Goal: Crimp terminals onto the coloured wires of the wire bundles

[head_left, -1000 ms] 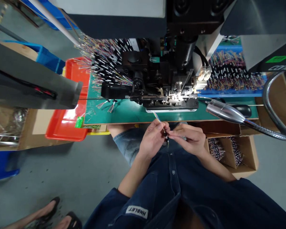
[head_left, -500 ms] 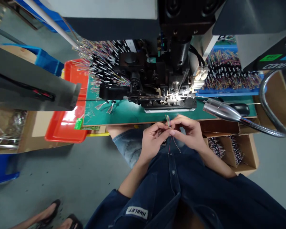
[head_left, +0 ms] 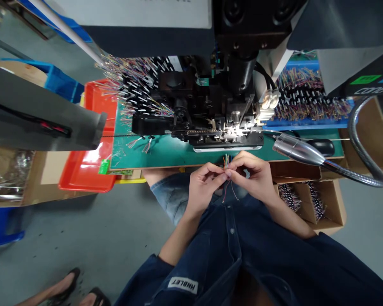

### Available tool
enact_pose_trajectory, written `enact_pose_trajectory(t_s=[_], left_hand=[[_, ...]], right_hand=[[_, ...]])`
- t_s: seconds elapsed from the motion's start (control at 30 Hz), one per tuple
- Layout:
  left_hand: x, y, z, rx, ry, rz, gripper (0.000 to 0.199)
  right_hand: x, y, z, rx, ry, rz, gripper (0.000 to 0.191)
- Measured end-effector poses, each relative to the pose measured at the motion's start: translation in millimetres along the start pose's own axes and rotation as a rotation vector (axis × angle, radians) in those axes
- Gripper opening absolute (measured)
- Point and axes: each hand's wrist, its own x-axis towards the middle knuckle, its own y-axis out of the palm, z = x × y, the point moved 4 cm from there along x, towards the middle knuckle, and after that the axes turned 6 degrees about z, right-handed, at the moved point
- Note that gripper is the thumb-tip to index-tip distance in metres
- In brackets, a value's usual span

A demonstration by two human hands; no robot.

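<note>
A small bundle of thin coloured wires [head_left: 226, 160] is pinched between my two hands, just off the front edge of the green work surface [head_left: 175, 155]. My left hand [head_left: 206, 187] grips it from the left with thumb and index finger. From the right, my right hand [head_left: 252, 176] holds the same bundle in a pinch. Wire ends fan out above the fingertips, and two thin strands hang below. The fingers hide the bundle's middle. Beyond the hands stands a black machine [head_left: 207, 102], its metal working area [head_left: 234, 131] brightly lit.
Wire bundles [head_left: 140, 85] are piled behind left; more fill a blue tray [head_left: 306, 124] at right. A lamp [head_left: 298, 148] on a flexible neck reaches in. A red tray [head_left: 86, 170] and grey arm [head_left: 44, 114] are left, a divided cardboard box [head_left: 335, 208] lower right.
Both hands keep their pinch near the same spot. The upper wire ends are more spread and upright, and the hanging strands have shifted slightly left. The view has moved a little.
</note>
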Motion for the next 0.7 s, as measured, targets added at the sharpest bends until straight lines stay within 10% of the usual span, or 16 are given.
enact_pose_trajectory(t_s=[0.5,0.7], left_hand=[[-4.5,4.6,-7.6,0.065,-0.03,0.04,0.032],[-2.5,3.3,-2.2,0.023,-0.051,0.012,0.037]], right_hand=[[7.5,-7.6,-1.7,0.08,0.005,-0.162,0.013],[1.6,-1.7,-8.9,0.12,0.031,0.068,0.011]])
